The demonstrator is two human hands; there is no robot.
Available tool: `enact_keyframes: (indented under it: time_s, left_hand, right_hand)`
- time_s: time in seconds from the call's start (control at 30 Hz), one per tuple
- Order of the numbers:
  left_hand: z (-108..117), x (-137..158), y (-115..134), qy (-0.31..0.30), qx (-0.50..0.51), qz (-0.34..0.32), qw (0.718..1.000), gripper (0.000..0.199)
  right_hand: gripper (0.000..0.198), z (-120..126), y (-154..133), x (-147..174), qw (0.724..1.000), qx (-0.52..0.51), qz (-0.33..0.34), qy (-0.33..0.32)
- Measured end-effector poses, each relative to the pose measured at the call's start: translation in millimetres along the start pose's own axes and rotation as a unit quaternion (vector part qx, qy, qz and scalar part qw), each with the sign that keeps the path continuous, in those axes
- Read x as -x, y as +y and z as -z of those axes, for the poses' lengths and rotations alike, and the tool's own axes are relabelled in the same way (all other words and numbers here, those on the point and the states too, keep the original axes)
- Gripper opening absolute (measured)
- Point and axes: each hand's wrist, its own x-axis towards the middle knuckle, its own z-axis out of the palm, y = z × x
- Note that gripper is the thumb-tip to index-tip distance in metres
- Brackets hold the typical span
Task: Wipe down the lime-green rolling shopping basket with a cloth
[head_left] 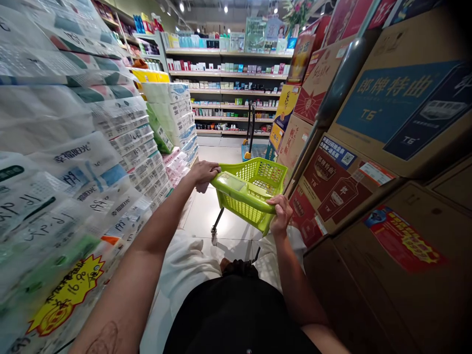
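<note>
A lime-green shopping cart [241, 214] with perforated plastic sides stands before me, turned at a slant in the aisle. Its handle bar [239, 191] has a clear panel on top. My left hand [204, 174] is wrapped over the handle's left end. Around the right end closes my right hand [280, 214], fingers curled over the bar. Below the basket a thin leg with a caster wheel [214, 231] reaches the tiled floor. What the basket holds, if anything, is hard to make out.
Stacked packs of tissue paper [121, 142] wall the left side, with another stack [171, 110] further on. Cardboard cartons [398, 93] crowd the right, beside a metal post [341, 73]. A blue basket with a black handle [250, 147] stands ahead, before shelves [228, 73] of small goods.
</note>
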Motion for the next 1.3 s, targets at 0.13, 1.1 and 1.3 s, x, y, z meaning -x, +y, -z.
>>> enact_keyframes:
  time_s: [0.13,1.1,1.3]
  left_hand:
    - [-2.6,-9.3,4.0,-0.081,-0.003,0.003,0.997,0.046]
    - [-11.2,27.9,5.8,0.104,0.062,0.17,0.978,0.038]
    - [6.3,6.7,8.6,-0.045,0.002,0.184,0.982,0.041]
  right_hand:
    - [0.037,6.4,0.2,-0.7,0.999,0.023,0.007,0.043]
    - [0.038,-9.9,27.8,-24.8,0.969,0.235,0.08,-0.013]
    - [0.034,-14.1,27.0,-29.6,0.977,0.199,0.076,0.0]
